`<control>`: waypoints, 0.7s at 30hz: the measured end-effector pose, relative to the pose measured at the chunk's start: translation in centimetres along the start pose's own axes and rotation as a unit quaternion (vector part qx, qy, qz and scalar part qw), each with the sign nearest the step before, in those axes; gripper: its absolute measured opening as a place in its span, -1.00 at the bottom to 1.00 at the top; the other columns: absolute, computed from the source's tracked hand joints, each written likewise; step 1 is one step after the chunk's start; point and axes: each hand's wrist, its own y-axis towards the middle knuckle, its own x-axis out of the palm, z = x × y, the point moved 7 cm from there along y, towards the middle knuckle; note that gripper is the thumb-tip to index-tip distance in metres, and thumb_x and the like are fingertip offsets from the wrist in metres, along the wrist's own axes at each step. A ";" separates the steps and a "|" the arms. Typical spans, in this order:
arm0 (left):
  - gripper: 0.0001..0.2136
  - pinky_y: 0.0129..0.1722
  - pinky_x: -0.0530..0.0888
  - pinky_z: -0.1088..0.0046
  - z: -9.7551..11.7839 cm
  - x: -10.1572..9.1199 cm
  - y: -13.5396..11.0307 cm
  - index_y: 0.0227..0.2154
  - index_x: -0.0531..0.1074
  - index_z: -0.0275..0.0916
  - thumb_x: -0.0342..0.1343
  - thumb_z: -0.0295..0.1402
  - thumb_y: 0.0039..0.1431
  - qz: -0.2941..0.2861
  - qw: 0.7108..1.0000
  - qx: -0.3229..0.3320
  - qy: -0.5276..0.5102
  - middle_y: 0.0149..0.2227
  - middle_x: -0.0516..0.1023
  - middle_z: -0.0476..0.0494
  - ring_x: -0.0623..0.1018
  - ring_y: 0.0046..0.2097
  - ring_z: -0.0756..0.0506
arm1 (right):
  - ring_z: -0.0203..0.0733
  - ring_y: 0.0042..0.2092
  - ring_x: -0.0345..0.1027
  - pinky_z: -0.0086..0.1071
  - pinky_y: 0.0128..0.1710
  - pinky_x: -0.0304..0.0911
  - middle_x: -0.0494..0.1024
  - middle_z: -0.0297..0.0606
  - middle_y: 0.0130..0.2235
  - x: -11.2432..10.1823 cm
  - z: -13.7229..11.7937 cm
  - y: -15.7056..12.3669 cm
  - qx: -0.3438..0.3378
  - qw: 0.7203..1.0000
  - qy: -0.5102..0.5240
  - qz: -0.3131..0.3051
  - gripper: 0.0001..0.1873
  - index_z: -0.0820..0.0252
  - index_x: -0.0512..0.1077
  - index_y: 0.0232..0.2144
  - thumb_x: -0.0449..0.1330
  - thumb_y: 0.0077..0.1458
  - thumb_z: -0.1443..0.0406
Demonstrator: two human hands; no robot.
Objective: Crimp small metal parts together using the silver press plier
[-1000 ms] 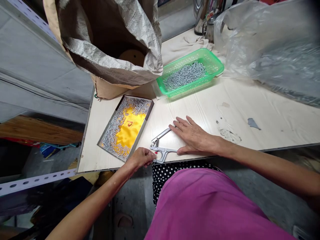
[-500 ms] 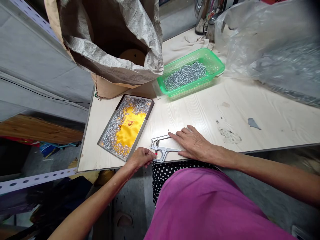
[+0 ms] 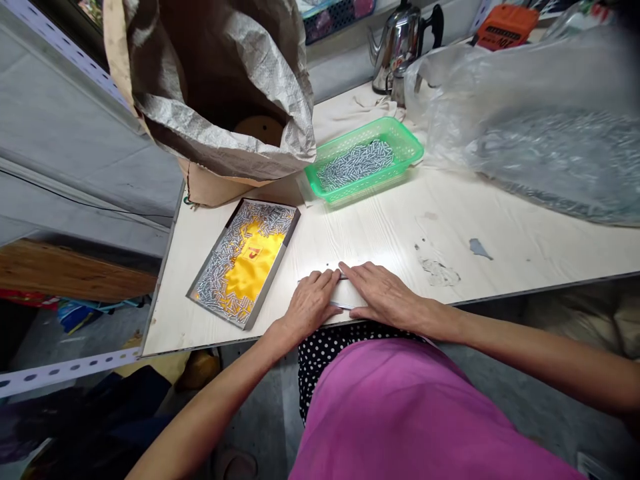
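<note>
Both my hands lie flat, side by side, on a metal hand press tool (image 3: 342, 306) at the front edge of the pale wooden table (image 3: 450, 220). My left hand (image 3: 311, 305) covers the tool's head, with its fingers stretched forward. My right hand (image 3: 383, 293) rests on the handles with its fingers pointing left, touching the left hand. Only slivers of the tool show between and under the hands. To the left of them lies a flat tray (image 3: 270, 277) with a yellow lining and several small metal pieces.
A green plastic basket (image 3: 360, 190) of small metal pieces stands at the back. A big open paper sack (image 3: 225, 100) stands at the back left. A clear plastic bag (image 3: 540, 147) of metal parts fills the right. A steel kettle (image 3: 400, 43) is behind.
My left hand left its pinch at the tool's head and now lies flat on top of it. The tool's handles have come together under my right hand. The view has shifted slightly.
</note>
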 end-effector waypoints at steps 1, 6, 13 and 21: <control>-0.39 0.01 0.39 0.16 -0.1 0.0 0.3 0.19 0.15 -0.30 0.24 -0.24 0.14 -0.006 1.000 0.002 0.005 0.12 0.37 -0.31 0.37 0.05 -0.28 | 0.12 -0.06 0.23 -0.09 -0.11 0.24 0.41 0.07 -0.02 -0.2 0.3 -0.1 0.020 1.000 -0.019 -0.002 -0.15 0.41 0.07 0.23 0.31 0.03 0.13; -0.60 -0.08 0.38 0.25 -0.5 -0.2 0.7 0.00 0.34 -0.26 0.20 -0.17 0.18 -0.002 1.000 0.005 -0.019 -0.10 0.46 -0.20 0.40 -0.09 -0.20 | 0.03 -0.16 0.25 -0.18 -0.20 0.19 0.45 -0.03 -0.18 -0.9 0.1 0.2 0.031 0.996 -0.080 -0.030 -0.70 0.32 0.38 -0.15 0.24 0.14 0.22; -0.76 -0.21 0.35 0.30 -0.7 0.6 0.8 -0.27 0.45 -0.25 0.07 -0.17 0.28 0.017 1.000 -0.013 -0.022 -0.26 0.48 -0.15 0.41 -0.17 -0.17 | -0.13 -0.25 0.24 -0.28 -0.24 0.12 0.45 -0.20 -0.30 0.7 -0.7 0.6 -0.035 0.997 -0.058 -0.030 -0.84 0.21 0.36 -0.35 0.03 0.21 0.47; -0.57 0.01 0.42 0.15 -0.2 0.7 -1.1 0.11 0.28 -0.25 0.11 -0.17 0.25 0.136 0.989 -0.056 0.003 0.03 0.46 -0.29 0.44 0.05 -0.25 | 0.00 -0.15 0.25 -0.23 -0.21 0.15 0.44 -0.04 -0.13 -0.9 1.2 1.3 0.003 0.997 -0.072 -0.025 -0.53 0.33 0.36 -0.03 0.23 0.15 0.10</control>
